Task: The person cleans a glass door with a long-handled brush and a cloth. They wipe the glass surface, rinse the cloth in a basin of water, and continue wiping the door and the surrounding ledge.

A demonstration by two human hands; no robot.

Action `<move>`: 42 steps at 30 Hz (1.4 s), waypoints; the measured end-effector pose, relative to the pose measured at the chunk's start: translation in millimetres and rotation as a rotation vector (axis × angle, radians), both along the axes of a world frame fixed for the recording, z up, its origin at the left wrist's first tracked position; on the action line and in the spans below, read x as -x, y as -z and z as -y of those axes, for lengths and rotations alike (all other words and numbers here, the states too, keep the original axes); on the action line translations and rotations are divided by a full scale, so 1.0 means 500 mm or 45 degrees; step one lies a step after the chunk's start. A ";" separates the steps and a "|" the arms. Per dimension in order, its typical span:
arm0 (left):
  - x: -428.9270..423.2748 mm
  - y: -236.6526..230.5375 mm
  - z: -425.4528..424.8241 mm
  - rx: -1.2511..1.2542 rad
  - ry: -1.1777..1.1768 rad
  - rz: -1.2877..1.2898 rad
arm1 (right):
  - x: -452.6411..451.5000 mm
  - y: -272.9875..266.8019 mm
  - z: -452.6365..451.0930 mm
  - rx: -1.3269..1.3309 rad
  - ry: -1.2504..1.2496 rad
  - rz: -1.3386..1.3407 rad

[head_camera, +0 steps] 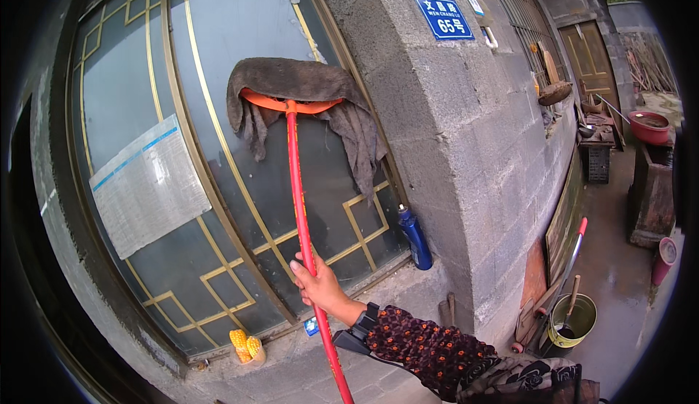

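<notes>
My right hand (pixel 322 289) is closed around a red pole (pixel 298 185), reaching in from the lower right in a flower-patterned sleeve (pixel 426 344). An orange plastic broom head (pixel 292 104) tops the pole. Draped over that head, a dark grey-brown cloth (pixel 297 73) hangs down on both sides, longer on the right. The cloth lies against a glass window pane (pixel 235 27) with gold lattice strips, though exact contact is hard to tell. My left hand is out of view, and the pole's lower end runs out of the picture at the bottom.
On the sill stand a blue bottle (pixel 416 240) and a cup with corn cobs (pixel 244 344). A paper sheet (pixel 150 185) is stuck on the left pane. Right of the block wall (pixel 475 185) are a bucket (pixel 570 322), a long-handled tool (pixel 565 267) and a red basin (pixel 649 127).
</notes>
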State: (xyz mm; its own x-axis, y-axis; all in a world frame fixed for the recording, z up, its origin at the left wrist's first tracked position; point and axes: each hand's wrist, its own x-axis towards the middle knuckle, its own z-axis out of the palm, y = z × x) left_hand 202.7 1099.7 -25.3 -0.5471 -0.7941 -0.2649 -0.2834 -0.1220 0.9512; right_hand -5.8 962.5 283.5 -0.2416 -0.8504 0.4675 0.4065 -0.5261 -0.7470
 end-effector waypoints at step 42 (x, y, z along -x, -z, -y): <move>0.031 0.026 0.149 -0.328 -0.069 -0.799 | -0.122 0.303 -0.050 0.132 0.355 -0.831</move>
